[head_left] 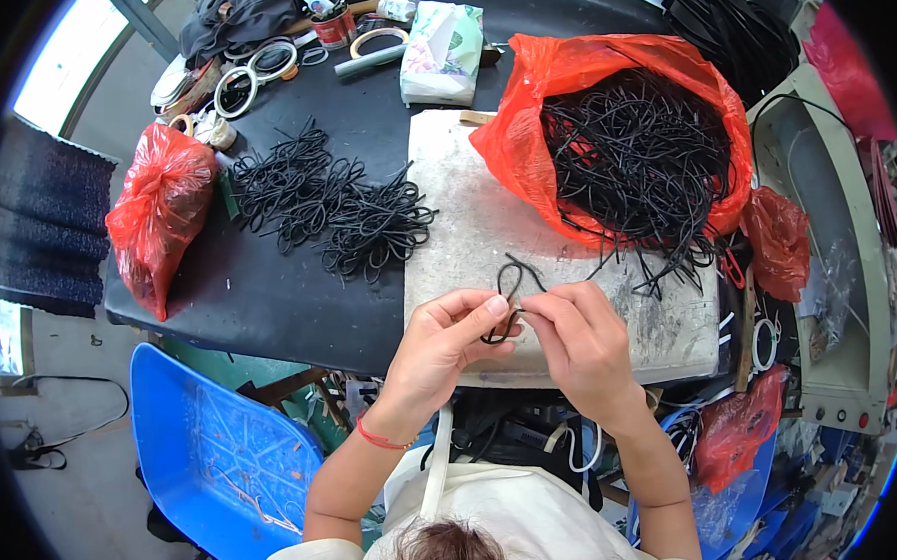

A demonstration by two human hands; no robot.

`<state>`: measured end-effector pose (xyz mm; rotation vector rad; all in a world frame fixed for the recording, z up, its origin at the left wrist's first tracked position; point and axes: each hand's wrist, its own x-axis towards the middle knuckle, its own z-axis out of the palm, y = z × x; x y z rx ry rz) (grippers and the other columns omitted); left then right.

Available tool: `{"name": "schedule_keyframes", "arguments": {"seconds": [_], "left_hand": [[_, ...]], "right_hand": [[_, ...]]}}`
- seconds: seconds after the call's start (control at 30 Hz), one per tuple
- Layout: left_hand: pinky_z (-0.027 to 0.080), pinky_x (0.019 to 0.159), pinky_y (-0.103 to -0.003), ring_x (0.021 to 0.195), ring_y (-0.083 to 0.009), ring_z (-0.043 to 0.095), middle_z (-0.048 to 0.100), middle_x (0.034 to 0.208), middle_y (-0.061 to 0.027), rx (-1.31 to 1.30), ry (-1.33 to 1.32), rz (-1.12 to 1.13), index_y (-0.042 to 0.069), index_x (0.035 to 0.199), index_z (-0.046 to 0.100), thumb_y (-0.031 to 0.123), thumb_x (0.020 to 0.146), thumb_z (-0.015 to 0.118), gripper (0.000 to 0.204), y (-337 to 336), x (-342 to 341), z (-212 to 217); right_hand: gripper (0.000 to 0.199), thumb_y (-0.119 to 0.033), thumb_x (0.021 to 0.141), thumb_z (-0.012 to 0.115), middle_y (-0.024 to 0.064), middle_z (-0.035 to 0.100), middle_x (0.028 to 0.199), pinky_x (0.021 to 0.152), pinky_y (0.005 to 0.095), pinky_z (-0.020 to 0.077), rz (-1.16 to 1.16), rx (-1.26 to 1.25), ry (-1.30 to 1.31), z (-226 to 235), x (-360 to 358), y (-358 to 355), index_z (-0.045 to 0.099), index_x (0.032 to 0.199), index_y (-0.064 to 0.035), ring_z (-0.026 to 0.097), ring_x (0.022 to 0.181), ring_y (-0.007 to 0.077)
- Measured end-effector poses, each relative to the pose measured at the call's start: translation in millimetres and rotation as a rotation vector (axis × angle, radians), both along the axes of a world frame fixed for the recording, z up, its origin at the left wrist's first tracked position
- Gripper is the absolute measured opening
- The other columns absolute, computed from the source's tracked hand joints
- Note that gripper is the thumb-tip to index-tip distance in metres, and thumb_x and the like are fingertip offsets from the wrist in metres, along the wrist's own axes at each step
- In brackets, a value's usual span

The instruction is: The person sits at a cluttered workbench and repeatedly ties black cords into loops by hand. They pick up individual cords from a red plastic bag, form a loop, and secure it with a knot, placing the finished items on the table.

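A thin black cord is bent into loops between my two hands, over the near part of a stained white board. My left hand pinches the cord between thumb and fingers. Close beside it, my right hand has its thumb and forefinger pressed together on the same cord. Beyond my right hand, an open red plastic bag holds a tangled mass of black cords, some spilling over its near edge. To the left lies a pile of looped black cords on the dark table.
A tied red bag sits at the table's left edge. Tape rolls, a red can and a tissue pack stand at the back. A blue plastic bin is below left; a grey machine casing stands right.
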<state>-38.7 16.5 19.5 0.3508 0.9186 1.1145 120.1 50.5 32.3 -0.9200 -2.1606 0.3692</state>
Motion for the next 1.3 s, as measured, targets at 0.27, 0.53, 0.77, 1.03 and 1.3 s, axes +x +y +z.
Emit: {"name": "schedule_keyframes", "arguments": {"seconds": [0.27,0.53,0.77,1.03,1.3], "left_hand": [[0.048,0.069,-0.021,0.075,-0.0093,0.059,0.062,0.081,-0.0050,0.141,0.206,-0.148,-0.002,0.090,0.063,0.014,0.083,0.062,0.017,-2.0,-3.8,-3.5],[0.047,0.067,-0.022,0.073,-0.0098,0.059,0.063,0.080,-0.0055,0.195,0.260,-0.086,-0.001,0.092,0.059,0.011,0.086,0.057,0.013,-1.2,-1.7,3.8],[0.047,0.068,-0.023,0.074,-0.0124,0.060,0.062,0.079,-0.0090,0.633,1.059,-0.281,-0.002,0.094,0.062,0.003,0.082,0.056,0.015,-10.9,1.2,4.7],[0.050,0.070,-0.024,0.078,-0.0099,0.058,0.060,0.083,-0.0058,0.266,0.202,-0.109,-0.003,0.113,0.054,0.009,0.087,0.055,0.028,-6.7,-0.5,2.3],[0.048,0.072,-0.023,0.080,-0.0093,0.058,0.062,0.090,-0.0077,0.322,0.377,-0.016,-0.003,0.103,0.058,0.004,0.085,0.055,0.019,-10.0,3.4,-0.4]], "right_hand": [[0.020,0.003,0.066,0.066,0.0087,0.054,0.076,0.057,0.0323,0.0450,0.019,0.006,0.058,-5.3,2.0,-1.1,0.059,0.085,-0.0014,0.054,0.067,0.0238],[0.019,0.001,0.069,0.064,0.0085,0.054,0.077,0.059,0.0327,0.0447,-0.035,-0.112,0.078,-0.5,9.1,-2.7,0.061,0.088,-0.0001,0.055,0.068,0.0227],[0.012,-0.003,0.076,0.060,0.0091,0.052,0.074,0.060,0.0340,0.0415,0.176,-0.013,-0.142,31.5,13.5,7.1,0.060,0.088,-0.0015,0.052,0.068,0.0246],[0.016,0.002,0.077,0.057,0.0118,0.056,0.076,0.056,0.0307,0.0433,0.103,-0.411,0.141,-2.2,12.9,-6.3,0.060,0.093,-0.0005,0.055,0.064,0.0241],[0.018,0.000,0.085,0.053,0.0089,0.064,0.089,0.066,0.0237,0.0509,0.210,-1.117,0.635,4.0,7.1,-24.6,0.060,0.101,0.0016,0.060,0.079,0.0102]]}}
